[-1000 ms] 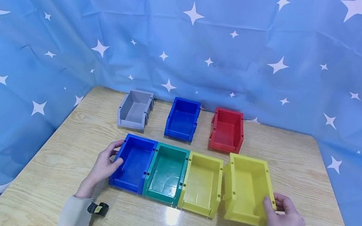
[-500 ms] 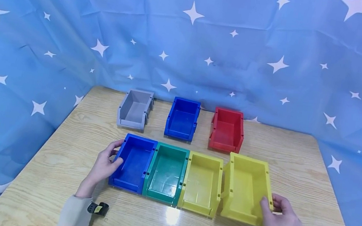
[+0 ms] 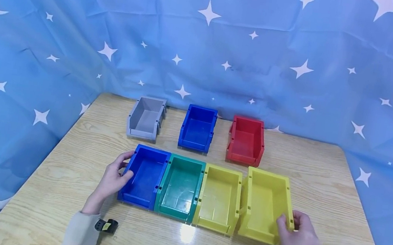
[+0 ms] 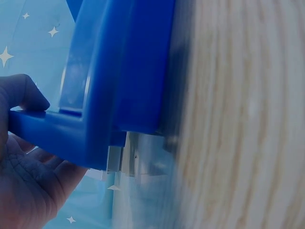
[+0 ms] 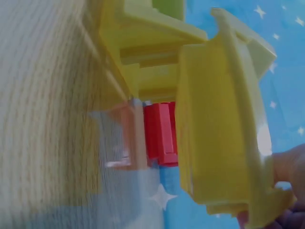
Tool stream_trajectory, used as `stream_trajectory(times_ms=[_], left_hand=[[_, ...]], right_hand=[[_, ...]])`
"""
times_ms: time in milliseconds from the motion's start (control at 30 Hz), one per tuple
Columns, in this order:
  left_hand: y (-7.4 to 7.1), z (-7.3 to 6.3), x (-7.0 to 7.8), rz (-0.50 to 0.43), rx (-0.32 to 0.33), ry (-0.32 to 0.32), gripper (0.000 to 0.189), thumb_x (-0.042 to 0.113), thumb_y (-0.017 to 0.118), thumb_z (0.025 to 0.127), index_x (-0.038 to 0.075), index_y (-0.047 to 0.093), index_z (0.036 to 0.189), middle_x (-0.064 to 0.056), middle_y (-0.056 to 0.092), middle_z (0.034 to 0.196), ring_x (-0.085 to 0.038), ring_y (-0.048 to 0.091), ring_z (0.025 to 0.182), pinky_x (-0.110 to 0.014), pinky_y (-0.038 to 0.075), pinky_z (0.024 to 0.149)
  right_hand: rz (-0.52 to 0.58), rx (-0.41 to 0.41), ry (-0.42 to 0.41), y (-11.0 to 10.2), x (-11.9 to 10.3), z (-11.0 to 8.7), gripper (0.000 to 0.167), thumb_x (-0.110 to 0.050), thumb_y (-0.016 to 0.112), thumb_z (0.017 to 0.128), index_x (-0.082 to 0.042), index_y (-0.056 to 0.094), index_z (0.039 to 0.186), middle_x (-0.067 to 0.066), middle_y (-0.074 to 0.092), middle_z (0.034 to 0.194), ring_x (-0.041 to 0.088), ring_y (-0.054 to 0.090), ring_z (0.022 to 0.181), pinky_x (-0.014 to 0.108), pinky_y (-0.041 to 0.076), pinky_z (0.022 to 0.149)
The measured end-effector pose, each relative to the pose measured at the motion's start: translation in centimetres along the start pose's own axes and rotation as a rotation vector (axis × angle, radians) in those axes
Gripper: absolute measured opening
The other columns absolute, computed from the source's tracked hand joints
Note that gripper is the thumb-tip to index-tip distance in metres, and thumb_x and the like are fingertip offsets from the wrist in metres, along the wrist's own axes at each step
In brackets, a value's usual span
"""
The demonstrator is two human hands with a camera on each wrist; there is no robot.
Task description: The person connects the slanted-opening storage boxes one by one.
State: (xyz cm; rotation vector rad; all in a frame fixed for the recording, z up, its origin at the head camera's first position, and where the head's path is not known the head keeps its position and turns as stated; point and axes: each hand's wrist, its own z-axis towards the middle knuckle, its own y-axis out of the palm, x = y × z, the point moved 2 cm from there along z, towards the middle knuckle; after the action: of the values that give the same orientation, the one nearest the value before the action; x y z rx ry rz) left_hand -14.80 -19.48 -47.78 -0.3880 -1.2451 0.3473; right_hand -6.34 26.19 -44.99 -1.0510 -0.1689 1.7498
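Blue, green and yellow storage bins stand side by side, touching, in the front row. My left hand grips the left wall of the blue bin, thumb inside and fingers outside, as the left wrist view also shows. With my right hand I pinch the right rim of a second yellow bin. This bin is raised above the table and slightly tilted, close against the right side of the first yellow bin. In the right wrist view its base hangs off the tabletop.
A grey bin, another blue bin and a red bin stand apart in a back row. The wooden table meets a blue star-patterned curtain behind and at both sides.
My right hand has moved a little left, bringing the raised yellow bin closer to the row. The left hand keeps its grip on the blue bin, unmoved.
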Motion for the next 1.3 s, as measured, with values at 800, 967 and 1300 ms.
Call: stream_trajectory(times_ms=[800, 967, 1300], left_hand=[[0.3, 0.0, -2.0, 0.003, 0.013, 0.013, 0.055, -0.015, 0.056, 0.076, -0.006, 0.046, 0.130, -0.029, 0.052, 0.125, -0.040, 0.060, 0.092, -0.036, 0.051, 0.068], [0.0, 0.0, 0.3, 0.005, 0.018, 0.003, 0.054, -0.018, 0.054, 0.074, -0.013, 0.046, 0.127, -0.035, 0.051, 0.121, -0.046, 0.059, 0.089, -0.034, 0.050, 0.065], [-0.2, 0.0, 1.7, 0.007, 0.015, -0.008, 0.053, -0.018, 0.054, 0.074, -0.016, 0.045, 0.125, -0.036, 0.051, 0.120, -0.048, 0.059, 0.088, -0.028, 0.049, 0.062]], right_hand=[[0.310, -0.012, -0.461, 1.0, -4.5, 1.7, 0.051, -0.038, 0.054, 0.092, 0.010, 0.064, 0.105, 0.028, 0.062, 0.107, 0.025, 0.055, 0.108, 0.024, 0.033, 0.102], [0.122, -0.470, -0.545, 2.5, -6.2, 1.4, 0.063, -0.048, 0.041, 0.096, -0.001, 0.046, 0.136, 0.022, 0.035, 0.144, 0.035, 0.027, 0.136, 0.049, 0.019, 0.110], [-0.045, -0.795, -0.464, 4.4, -7.0, 0.7, 0.073, -0.044, 0.063, 0.085, -0.018, 0.033, 0.147, 0.009, 0.008, 0.157, 0.037, 0.005, 0.141, 0.071, 0.018, 0.098]])
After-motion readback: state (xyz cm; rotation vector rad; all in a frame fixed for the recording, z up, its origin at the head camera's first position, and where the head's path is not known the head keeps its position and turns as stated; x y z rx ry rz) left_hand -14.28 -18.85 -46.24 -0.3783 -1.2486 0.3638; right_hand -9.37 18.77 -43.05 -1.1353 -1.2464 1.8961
